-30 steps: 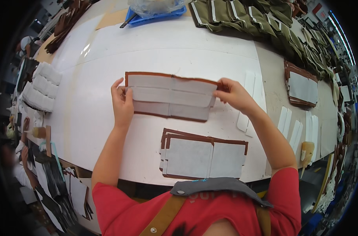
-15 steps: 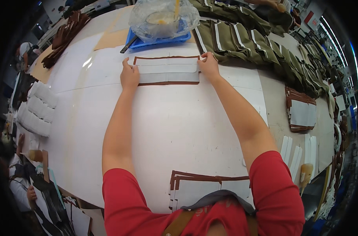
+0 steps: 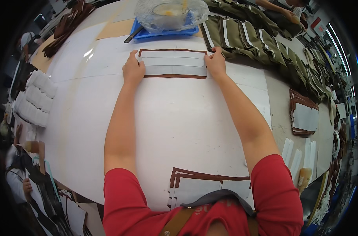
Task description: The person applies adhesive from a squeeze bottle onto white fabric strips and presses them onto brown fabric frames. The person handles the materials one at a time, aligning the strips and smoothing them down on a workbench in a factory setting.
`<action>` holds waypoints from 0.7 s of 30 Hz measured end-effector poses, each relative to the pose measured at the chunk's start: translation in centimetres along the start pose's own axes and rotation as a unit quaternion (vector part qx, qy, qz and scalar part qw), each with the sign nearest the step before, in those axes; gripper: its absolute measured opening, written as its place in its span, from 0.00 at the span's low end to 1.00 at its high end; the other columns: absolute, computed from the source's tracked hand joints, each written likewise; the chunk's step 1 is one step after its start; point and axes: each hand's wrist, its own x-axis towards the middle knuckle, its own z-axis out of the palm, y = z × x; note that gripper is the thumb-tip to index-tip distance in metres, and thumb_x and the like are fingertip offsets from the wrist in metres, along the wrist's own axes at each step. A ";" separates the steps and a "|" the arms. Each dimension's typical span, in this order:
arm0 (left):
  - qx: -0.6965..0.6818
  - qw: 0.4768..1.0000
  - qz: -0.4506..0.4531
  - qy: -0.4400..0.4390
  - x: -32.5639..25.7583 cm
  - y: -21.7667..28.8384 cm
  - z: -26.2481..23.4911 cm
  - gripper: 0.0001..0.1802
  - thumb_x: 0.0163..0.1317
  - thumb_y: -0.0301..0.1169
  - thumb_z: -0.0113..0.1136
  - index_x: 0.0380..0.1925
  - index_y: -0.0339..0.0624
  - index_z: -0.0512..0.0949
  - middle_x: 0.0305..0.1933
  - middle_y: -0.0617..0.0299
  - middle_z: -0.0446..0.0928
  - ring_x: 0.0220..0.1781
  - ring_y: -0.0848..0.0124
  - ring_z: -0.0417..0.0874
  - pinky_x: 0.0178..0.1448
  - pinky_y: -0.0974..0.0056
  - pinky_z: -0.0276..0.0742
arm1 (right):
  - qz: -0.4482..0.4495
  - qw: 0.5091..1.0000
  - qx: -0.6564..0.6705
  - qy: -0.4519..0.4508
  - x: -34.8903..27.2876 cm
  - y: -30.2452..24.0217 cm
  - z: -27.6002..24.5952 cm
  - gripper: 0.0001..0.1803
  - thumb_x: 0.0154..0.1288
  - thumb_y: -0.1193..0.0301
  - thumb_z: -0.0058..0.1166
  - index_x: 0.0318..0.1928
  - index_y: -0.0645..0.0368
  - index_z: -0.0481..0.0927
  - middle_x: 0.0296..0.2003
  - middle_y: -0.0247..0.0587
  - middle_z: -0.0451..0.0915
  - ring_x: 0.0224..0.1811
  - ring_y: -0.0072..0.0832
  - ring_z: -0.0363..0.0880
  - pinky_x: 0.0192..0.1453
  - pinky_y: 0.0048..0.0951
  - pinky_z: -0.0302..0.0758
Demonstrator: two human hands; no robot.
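Observation:
A flat rectangular panel (image 3: 174,70) lies across the far middle of the table, with brown borders and pale grey-white backing. A white strip (image 3: 173,61) with a rounded right end runs lengthwise over it. My left hand (image 3: 134,70) grips the panel's left end, thumb on top near the upper corner. At the opposite end, my right hand (image 3: 216,66) pinches the right edge, its index finger by the top corner. The undersides of both grips are hidden.
Beyond the panel is a blue tray (image 3: 147,34) with a plastic-covered bowl (image 3: 169,15) and a dark-handled tool (image 3: 134,34). Olive fabric pieces (image 3: 253,43) spread at far right. Brown-edged panels are stacked at right (image 3: 304,116) and near me (image 3: 196,190). White bundles (image 3: 35,98) sit left.
The whole view has shifted slightly, moving the panel and tray up and right in the picture. My left fingers have drawn closer around the panel's left end; my right hand still holds the right end.

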 end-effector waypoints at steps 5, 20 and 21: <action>0.042 0.998 0.015 0.040 0.2 -0.5 0.8 0.19 0.55 0.29 0.51 0.48 0.42 0.68 0.38 0.52 0.75 0.40 0.57 0.78 0.47 0.54 0.69 | -0.014 0.999 -0.040 0.007 -0.4 -0.3 0.3 0.21 0.56 0.72 0.52 0.49 0.61 0.62 0.28 0.45 0.77 0.35 0.41 0.77 0.41 0.39 0.71; 0.080 0.993 0.062 0.065 0.1 -0.9 1.4 0.11 0.57 0.28 0.50 0.41 0.44 0.74 0.39 0.54 0.73 0.39 0.56 0.77 0.45 0.55 0.71 | -0.055 0.998 0.027 -0.003 0.2 1.0 -0.1 0.16 0.57 0.70 0.51 0.45 0.61 0.67 0.25 0.42 0.78 0.31 0.39 0.78 0.38 0.36 0.71; 0.070 0.994 0.053 0.059 0.0 -0.7 1.3 0.12 0.58 0.28 0.49 0.42 0.44 0.74 0.40 0.53 0.73 0.40 0.55 0.77 0.45 0.54 0.71 | -0.046 0.998 0.039 -0.013 0.3 1.1 -0.1 0.17 0.56 0.71 0.52 0.45 0.62 0.67 0.26 0.42 0.79 0.30 0.36 0.78 0.38 0.34 0.71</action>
